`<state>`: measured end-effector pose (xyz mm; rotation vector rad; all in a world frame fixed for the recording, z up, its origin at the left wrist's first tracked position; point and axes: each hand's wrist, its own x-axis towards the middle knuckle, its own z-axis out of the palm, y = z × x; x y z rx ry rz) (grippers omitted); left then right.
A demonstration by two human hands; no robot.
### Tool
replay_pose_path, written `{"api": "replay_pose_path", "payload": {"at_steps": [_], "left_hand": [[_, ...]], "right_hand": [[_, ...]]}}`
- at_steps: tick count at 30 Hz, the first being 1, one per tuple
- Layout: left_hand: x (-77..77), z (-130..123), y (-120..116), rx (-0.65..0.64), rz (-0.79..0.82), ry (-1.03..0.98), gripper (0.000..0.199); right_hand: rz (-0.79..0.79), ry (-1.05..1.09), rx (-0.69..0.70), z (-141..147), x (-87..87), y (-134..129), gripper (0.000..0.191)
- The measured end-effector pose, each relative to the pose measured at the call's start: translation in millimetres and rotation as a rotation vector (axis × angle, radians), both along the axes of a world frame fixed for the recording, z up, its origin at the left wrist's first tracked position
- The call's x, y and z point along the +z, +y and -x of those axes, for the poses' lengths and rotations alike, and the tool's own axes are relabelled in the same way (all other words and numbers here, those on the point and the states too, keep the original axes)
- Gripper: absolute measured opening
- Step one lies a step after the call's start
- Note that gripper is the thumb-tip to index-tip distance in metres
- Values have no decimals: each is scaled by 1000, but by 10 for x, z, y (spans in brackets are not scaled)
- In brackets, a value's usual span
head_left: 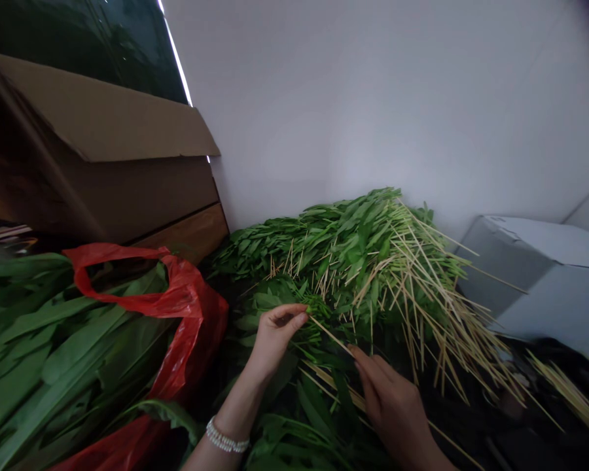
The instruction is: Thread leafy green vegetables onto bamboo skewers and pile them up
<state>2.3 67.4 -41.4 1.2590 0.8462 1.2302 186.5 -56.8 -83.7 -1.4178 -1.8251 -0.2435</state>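
While a thin pale stick (331, 334) runs between the two hands, near the middle of the scene, the care lies in keeping it straight and under control. Its far-left end meets a small piece of green leaf (311, 309) at the fingertips of the left hand (273, 333). For a good result, I would judge, the leaf wants a light pressure so that it doesn't tear, the stick should be steered along its own length rather than bent, and the left fingertips are best held clear of the stick's end.

The left grip is a small pinch, thumb and forefinger nearly meeting around the leaf and the stick's end, with a little gap showing behind the tips. The right hand (392, 396), nearer and to the right, pinches the stick's other end; its thumb is partly hidden, so how firmly it presses I cannot tell. Just beyond both hands lies a heap of leafy sticks (368, 229), and to the left stands a red bag (194, 291) holding long leaves (78, 347).
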Motion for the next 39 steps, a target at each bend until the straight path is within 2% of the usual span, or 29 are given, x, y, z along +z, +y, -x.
{"api": "replay_pose_path", "payload": {"at_steps": [7, 15, 20, 25, 31, 39], "left_hand": [[-2, -1, 8, -13, 8, -2, 17], [16, -37, -16, -7, -23, 71, 15], [51, -8, 2, -42, -67, 74, 29], [34, 33, 30, -28, -7, 112, 21], [-28, 19, 36, -65, 3, 127, 24], [-21, -23, 23, -99, 31, 99, 26]], "right_hand": [[4, -13, -13, 1, 5, -1, 37], [22, 39, -20, 28, -77, 7, 36], [47, 82, -4, 39, -76, 6, 35], [62, 102, 28, 41, -92, -1, 36], [46, 122, 38, 78, -124, -3, 34], [59, 136, 37, 95, -166, -2, 33]]}}
